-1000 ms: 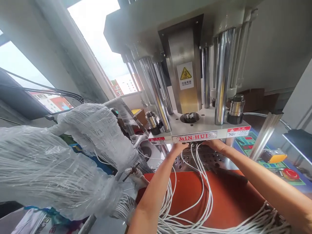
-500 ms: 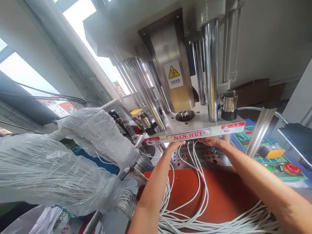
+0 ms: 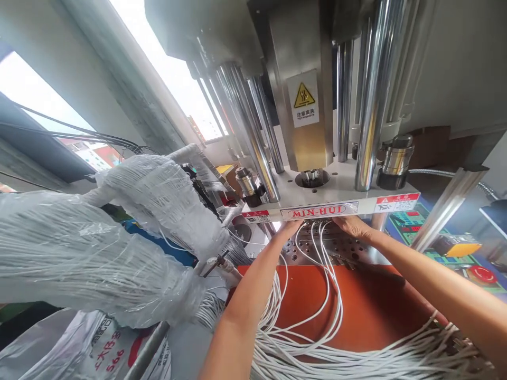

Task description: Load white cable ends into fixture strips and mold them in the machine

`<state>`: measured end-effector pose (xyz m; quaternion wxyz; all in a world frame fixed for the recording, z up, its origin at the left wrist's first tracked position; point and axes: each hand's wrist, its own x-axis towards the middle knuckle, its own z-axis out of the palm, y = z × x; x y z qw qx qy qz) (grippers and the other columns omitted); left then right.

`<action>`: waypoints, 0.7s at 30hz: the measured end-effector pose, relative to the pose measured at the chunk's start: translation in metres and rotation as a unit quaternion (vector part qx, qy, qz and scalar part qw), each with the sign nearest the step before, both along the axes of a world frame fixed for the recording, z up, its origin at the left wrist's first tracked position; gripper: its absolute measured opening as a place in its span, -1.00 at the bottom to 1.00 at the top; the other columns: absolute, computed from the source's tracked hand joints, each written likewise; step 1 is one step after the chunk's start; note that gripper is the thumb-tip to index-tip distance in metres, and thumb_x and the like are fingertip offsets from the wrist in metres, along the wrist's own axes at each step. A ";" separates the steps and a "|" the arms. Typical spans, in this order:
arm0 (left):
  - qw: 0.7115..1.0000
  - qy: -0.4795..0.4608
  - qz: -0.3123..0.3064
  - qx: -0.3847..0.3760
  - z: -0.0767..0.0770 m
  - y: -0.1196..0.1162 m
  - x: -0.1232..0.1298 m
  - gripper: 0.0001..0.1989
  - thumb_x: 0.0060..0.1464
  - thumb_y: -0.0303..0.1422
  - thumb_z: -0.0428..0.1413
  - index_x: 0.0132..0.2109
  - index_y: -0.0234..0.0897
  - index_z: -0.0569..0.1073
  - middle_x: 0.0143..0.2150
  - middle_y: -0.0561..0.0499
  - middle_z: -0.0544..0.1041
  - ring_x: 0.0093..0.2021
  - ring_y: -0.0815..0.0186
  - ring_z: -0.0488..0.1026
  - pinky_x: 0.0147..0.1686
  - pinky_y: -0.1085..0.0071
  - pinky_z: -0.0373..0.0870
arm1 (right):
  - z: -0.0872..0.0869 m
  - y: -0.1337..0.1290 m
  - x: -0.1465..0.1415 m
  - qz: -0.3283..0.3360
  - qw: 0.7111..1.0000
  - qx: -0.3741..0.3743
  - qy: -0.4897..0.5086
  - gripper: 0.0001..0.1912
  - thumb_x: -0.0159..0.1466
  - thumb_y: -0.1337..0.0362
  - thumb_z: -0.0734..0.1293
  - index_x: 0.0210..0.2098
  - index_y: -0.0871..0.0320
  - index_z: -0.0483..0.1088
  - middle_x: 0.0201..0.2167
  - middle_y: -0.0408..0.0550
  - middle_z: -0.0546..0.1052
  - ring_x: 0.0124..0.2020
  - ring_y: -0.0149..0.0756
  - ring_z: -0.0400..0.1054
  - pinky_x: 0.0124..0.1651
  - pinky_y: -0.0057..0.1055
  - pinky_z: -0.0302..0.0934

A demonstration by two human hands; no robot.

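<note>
The fingers (image 3: 292,226) of the left hand (image 3: 285,230) are reaching up to the front edge of a white steel press platen (image 3: 319,211), and the fingers (image 3: 348,221) of the right hand (image 3: 354,227) are stretching out flat beneath that same edge. I cannot tell whether either hand is clenching or grasping anything. Between the hands, a bunch of thin white wires (image 3: 337,311) is running from under the edge, crossing a perforated steel plate (image 3: 348,249) and spilling over an orange-red mat (image 3: 368,311) towards the person.

Above the hands, polished chrome columns (image 3: 376,95) are rising from the platen beside a steel housing (image 3: 304,63) carrying a yellow heat-warning label (image 3: 304,100). To the left, large plastic-wrapped coils of white wire (image 3: 95,269) are hanging beside the left forearm, with a printed woven sack (image 3: 87,343) below them. To the right, a green control panel (image 3: 431,237) with a red mushroom button (image 3: 482,274) is sitting beyond the right forearm.
</note>
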<state>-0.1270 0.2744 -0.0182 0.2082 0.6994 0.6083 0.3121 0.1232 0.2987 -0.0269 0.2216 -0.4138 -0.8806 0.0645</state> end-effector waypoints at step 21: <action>0.968 0.179 -0.085 0.151 -0.010 -0.054 -0.007 -0.51 0.10 -0.67 -0.09 0.09 -0.19 0.44 0.12 -0.02 0.43 0.21 0.22 0.22 0.19 0.21 0.31 | 0.002 -0.017 -0.062 0.002 0.995 -0.011 -0.101 -0.70 0.18 0.41 0.18 -0.19 0.23 0.49 -0.29 0.25 0.53 -0.24 0.04 0.39 -0.17 -0.06 0.23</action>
